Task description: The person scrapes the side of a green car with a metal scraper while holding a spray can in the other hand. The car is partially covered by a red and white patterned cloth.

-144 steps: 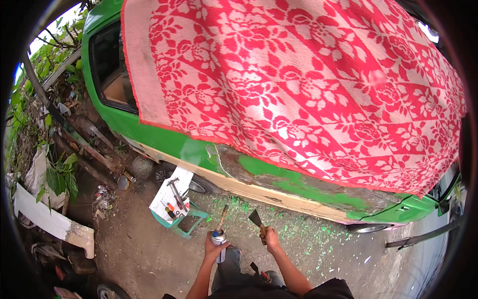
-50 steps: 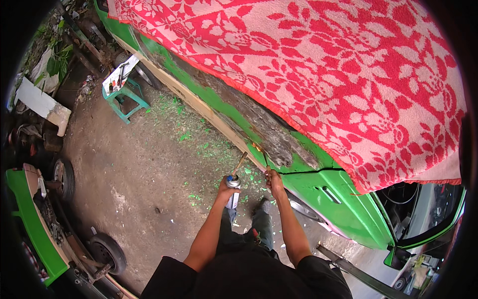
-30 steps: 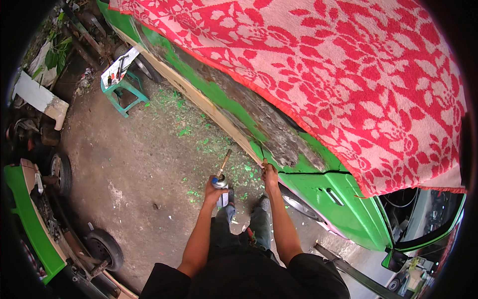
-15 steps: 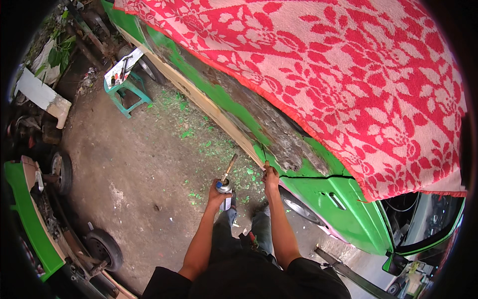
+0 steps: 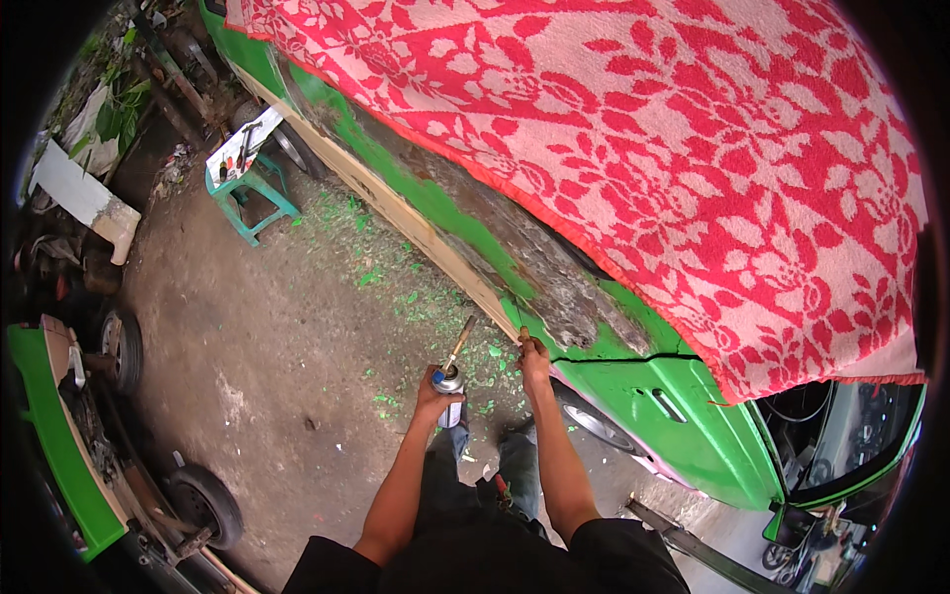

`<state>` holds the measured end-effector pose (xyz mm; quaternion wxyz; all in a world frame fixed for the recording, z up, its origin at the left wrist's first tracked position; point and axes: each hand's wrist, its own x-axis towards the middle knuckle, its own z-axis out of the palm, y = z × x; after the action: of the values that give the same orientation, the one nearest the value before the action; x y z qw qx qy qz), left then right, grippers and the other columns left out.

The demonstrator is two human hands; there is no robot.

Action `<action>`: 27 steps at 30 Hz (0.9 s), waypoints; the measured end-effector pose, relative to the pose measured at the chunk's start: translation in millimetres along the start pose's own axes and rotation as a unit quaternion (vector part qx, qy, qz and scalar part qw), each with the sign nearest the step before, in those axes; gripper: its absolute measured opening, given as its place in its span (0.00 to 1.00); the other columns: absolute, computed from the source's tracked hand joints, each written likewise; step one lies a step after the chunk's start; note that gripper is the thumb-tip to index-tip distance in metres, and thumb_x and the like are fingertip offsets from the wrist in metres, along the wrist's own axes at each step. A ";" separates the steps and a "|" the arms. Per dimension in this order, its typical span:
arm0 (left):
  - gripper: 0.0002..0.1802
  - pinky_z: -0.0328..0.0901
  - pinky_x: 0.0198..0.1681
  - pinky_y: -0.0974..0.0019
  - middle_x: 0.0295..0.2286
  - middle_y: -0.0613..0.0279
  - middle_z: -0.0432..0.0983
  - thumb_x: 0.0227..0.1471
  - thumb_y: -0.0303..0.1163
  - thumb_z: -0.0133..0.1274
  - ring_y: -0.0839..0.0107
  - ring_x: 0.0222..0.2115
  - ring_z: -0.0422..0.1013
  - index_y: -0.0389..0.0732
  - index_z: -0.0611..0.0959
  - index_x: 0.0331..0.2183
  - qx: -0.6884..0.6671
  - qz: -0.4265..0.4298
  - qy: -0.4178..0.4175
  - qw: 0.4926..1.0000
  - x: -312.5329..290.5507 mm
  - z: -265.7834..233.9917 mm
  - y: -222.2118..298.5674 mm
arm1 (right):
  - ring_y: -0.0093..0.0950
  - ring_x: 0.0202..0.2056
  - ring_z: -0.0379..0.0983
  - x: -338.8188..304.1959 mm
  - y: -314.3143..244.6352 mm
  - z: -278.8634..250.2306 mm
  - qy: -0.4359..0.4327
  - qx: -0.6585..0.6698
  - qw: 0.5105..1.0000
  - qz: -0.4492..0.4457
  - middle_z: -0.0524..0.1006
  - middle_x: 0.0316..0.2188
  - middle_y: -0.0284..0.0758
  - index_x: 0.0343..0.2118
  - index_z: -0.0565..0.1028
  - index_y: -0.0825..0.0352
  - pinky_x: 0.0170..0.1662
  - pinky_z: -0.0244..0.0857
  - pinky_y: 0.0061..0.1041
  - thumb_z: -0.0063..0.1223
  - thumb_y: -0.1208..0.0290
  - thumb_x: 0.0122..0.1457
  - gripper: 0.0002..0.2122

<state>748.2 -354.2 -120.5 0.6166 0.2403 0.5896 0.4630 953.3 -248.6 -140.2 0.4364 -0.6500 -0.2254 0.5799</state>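
Note:
My left hand (image 5: 431, 400) is wrapped round the can of a blowtorch (image 5: 452, 410). The torch's brass-coloured nozzle (image 5: 459, 345) points up and away from me, toward the car's side; no flame can be made out. In my right hand (image 5: 534, 362) is a thin scraper-like tool with a wooden handle (image 5: 524, 335). Its narrow dark end meets or nearly meets the green panel of the car (image 5: 529, 319), close to the beige lower strip (image 5: 435, 241); contact cannot be told. Above that spot runs a patch of stripped, grey-brown surface (image 5: 579, 309).
A red and pink floral cloth (image 5: 643, 148) covers the car's upper part. Green paint flakes (image 5: 396, 287) litter the ground. A teal stool (image 5: 259, 193) holds tools at the far left. Loose wheels (image 5: 205, 505) and a green car part (image 5: 64, 436) lie at left.
Both hands, with the torch and the scraper-like tool, have shifted slightly toward me. The tool's end has moved a little down and left along the panel. The view itself has shifted slightly.

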 end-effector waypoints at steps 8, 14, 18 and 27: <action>0.34 0.66 0.38 0.65 0.32 0.67 0.72 0.26 0.15 0.64 0.72 0.35 0.71 0.45 0.69 0.39 -0.011 0.009 -0.012 1.000 6.1 -12.6 -6.2 | 0.16 0.17 0.56 -6.0 -8.0 9.9 0.018 -0.025 0.999 0.014 0.63 0.19 0.25 0.33 0.74 0.67 0.20 0.54 0.19 0.49 0.63 0.61 0.11; 0.34 0.67 0.39 0.66 0.31 0.67 0.72 0.24 0.14 0.63 0.72 0.35 0.71 0.44 0.68 0.37 -0.002 0.000 -0.010 1.000 5.2 -7.2 2.8 | 0.16 0.16 0.54 -4.5 -17.9 20.0 0.019 -0.010 1.000 0.015 0.61 0.16 0.24 0.30 0.73 0.67 0.19 0.51 0.20 0.55 0.61 0.58 0.12; 0.35 0.67 0.41 0.66 0.33 0.66 0.72 0.23 0.14 0.64 0.71 0.37 0.72 0.43 0.69 0.38 -0.056 0.020 -0.006 0.998 7.1 -13.5 -2.4 | 0.15 0.15 0.53 -21.4 -20.2 22.5 0.044 0.012 0.999 0.025 0.61 0.16 0.23 0.29 0.73 0.66 0.18 0.49 0.19 0.55 0.58 0.58 0.14; 0.33 0.66 0.38 0.65 0.31 0.68 0.72 0.26 0.15 0.64 0.72 0.34 0.71 0.45 0.68 0.37 -0.009 0.009 -0.007 1.000 14.3 -12.9 -8.6 | 0.15 0.17 0.57 -12.3 -5.5 9.0 0.027 -0.006 1.000 0.002 0.64 0.18 0.25 0.32 0.73 0.67 0.20 0.54 0.19 0.52 0.61 0.60 0.12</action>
<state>736.7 -349.1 -137.4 0.6187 0.2431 0.5789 0.4722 943.1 -252.8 -128.3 0.4374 -0.6685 -0.2157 0.5615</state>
